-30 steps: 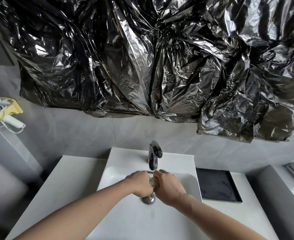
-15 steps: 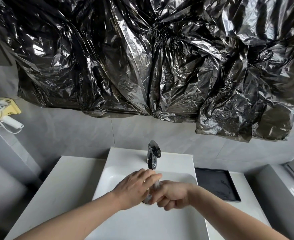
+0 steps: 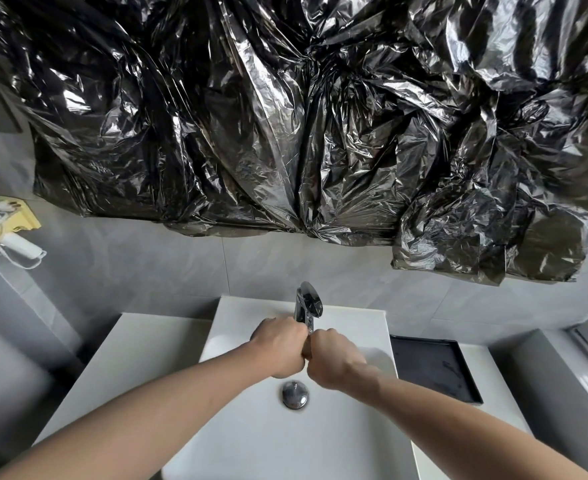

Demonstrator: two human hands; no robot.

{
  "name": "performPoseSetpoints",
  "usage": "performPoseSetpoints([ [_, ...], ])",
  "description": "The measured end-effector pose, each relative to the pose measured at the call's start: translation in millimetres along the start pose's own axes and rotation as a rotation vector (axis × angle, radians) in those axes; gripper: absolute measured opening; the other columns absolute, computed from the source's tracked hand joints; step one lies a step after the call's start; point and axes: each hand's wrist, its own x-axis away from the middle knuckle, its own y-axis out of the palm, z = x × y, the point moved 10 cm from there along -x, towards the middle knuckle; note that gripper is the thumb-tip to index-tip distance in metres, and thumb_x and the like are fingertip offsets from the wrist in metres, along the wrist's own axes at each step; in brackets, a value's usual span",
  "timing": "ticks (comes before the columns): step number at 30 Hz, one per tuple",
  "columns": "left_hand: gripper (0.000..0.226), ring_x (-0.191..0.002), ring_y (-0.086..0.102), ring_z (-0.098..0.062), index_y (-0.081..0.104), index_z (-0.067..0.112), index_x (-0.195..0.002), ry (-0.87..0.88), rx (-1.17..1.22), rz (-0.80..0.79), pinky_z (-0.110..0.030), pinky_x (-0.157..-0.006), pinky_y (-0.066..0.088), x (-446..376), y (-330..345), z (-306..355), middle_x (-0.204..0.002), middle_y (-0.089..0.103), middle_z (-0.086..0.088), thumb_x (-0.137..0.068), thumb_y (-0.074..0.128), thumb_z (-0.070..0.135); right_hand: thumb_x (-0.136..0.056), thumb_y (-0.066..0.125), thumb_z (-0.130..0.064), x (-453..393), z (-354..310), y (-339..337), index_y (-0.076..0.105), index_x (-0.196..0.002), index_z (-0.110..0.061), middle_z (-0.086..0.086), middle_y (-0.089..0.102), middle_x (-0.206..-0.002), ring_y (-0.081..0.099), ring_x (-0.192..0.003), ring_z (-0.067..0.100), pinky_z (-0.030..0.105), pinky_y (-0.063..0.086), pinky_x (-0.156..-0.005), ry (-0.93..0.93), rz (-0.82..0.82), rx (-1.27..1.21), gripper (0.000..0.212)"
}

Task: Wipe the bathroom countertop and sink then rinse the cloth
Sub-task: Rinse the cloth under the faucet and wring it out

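A small cloth [image 3: 307, 348], barely visible, is squeezed between both fists under the tap [image 3: 307, 306], above the sink [image 3: 251, 427]. Left hand [image 3: 278, 342] and right hand [image 3: 334, 356] curl tightly around it. Hard wringing could splash water onto the worktop [image 3: 119, 362].

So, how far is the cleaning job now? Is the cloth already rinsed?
The countertop and the sink look white and free of marks, so wiping seems done. In hand: the left hand and right hand are fisted together under the faucet, above the drain, squeezing something brownish, only a sliver of which shows. Whether water runs cannot be told. Left: finishing the rinse.
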Motion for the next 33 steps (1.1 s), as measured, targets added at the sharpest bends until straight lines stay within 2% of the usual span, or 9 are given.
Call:
performPoseSetpoints([
  [8, 0.007, -0.056, 0.043, -0.021, 0.052, 0.015, -0.069, -0.225, 0.703, -0.330, -0.025, -0.050, 0.028, 10.6, 79.3, 3.0, -0.068, 0.053, -0.002, -0.065, 0.055, 0.020, -0.092, 0.050, -0.017, 0.7, -0.3, 22.8, 0.065, -0.090, -0.019, 0.015, 0.073, -0.100, 0.066, -0.092, 0.044, 0.038, 0.035, -0.067, -0.206, 0.093, 0.307, 0.016],
  [11, 0.019, -0.053, 0.028, -0.023, 0.054, 0.017, -0.070, -0.288, 0.862, -0.447, -0.032, -0.055, 0.016, 21.0, 98.1, 6.4, -0.067, 0.044, -0.006, -0.055, 0.063, 0.023, -0.095, 0.049, -0.023, 0.3, 0.4, 30.8, 0.061, -0.086, -0.021, 0.012, 0.074, -0.098, 0.067, -0.089, 0.043, 0.038, 0.034, -0.066, -0.249, 0.076, 0.313, 0.016],
  [14, 0.022, -0.069, 0.034, -0.026, 0.054, 0.020, -0.071, -0.265, 0.943, -0.506, -0.036, -0.060, 0.015, 26.8, 100.4, 15.0, -0.075, 0.048, -0.008, -0.052, 0.063, 0.023, -0.081, 0.063, -0.026, -1.0, 5.7, 31.0, 0.046, -0.069, -0.027, 0.002, 0.071, -0.073, 0.067, -0.066, 0.033, 0.030, 0.029, -0.055, -0.269, 0.137, 0.269, 0.021],
  [16, 0.012, -0.070, 0.039, -0.024, 0.057, 0.019, -0.074, -0.239, 0.964, -0.452, -0.028, -0.052, 0.020, 27.8, 90.5, 17.6, -0.077, 0.050, -0.007, -0.062, 0.060, 0.019, -0.066, 0.074, -0.023, -2.4, 19.5, 29.2, 0.035, -0.066, -0.030, -0.004, 0.065, -0.062, 0.064, -0.053, 0.026, 0.026, 0.023, -0.050, -0.209, 0.196, 0.210, 0.039],
  [20, 0.004, -0.074, 0.057, -0.026, 0.057, 0.028, -0.076, -0.187, 0.744, -0.219, -0.027, -0.058, 0.039, 31.2, 70.4, 5.5, -0.076, 0.061, 0.001, -0.075, 0.055, 0.025, -0.084, 0.053, -0.016, 8.3, 20.1, 14.3, 0.050, -0.092, -0.027, -0.003, 0.065, -0.093, 0.062, -0.081, 0.033, 0.036, 0.032, -0.063, -0.135, 0.254, -0.020, 0.013],
  [23, 0.033, -0.096, 0.059, -0.022, 0.044, 0.035, -0.108, -0.185, 0.579, 0.087, -0.033, -0.073, 0.043, 47.8, 45.8, -14.5, -0.115, 0.063, 0.010, -0.080, 0.060, 0.030, -0.081, 0.055, -0.027, 13.5, 35.3, 6.8, 0.047, -0.078, -0.024, -0.006, 0.056, -0.074, 0.053, -0.073, 0.030, 0.036, 0.036, -0.060, -0.036, 0.240, -0.180, 0.009],
  [26, 0.056, -0.121, 0.051, -0.009, 0.036, 0.039, -0.137, 0.074, 0.487, 0.404, -0.030, -0.091, 0.049, 68.3, 17.9, -6.7, -0.142, 0.041, 0.021, -0.088, 0.057, 0.021, -0.084, 0.066, -0.033, 16.1, 40.2, 14.6, 0.045, -0.064, -0.024, -0.006, 0.048, -0.060, 0.045, -0.063, 0.020, 0.030, 0.036, -0.057, 0.005, 0.020, -0.356, 0.031],
  [30, 0.066, -0.121, 0.055, -0.009, 0.043, 0.034, -0.146, 0.278, 0.368, 0.466, -0.028, -0.096, 0.052, 74.7, 22.2, 0.1, -0.144, 0.051, 0.019, -0.089, 0.060, 0.005, -0.096, 0.067, -0.031, 33.7, 22.7, 40.3, 0.057, -0.080, -0.022, -0.010, 0.052, -0.065, 0.046, -0.054, 0.009, 0.021, 0.038, -0.050, 0.019, -0.418, -0.747, 0.022],
  [33, 0.050, -0.111, 0.058, -0.013, 0.052, 0.033, -0.137, 0.313, 0.428, 0.413, -0.031, -0.094, 0.050, 69.8, 8.5, -3.8, -0.130, 0.063, 0.017, -0.094, 0.055, 0.007, -0.089, 0.072, -0.031, 30.7, 15.2, 30.4, 0.055, -0.102, -0.018, -0.003, 0.068, -0.076, 0.065, -0.058, 0.013, 0.023, 0.048, -0.048, -0.036, -0.333, -0.615, 0.025],
])
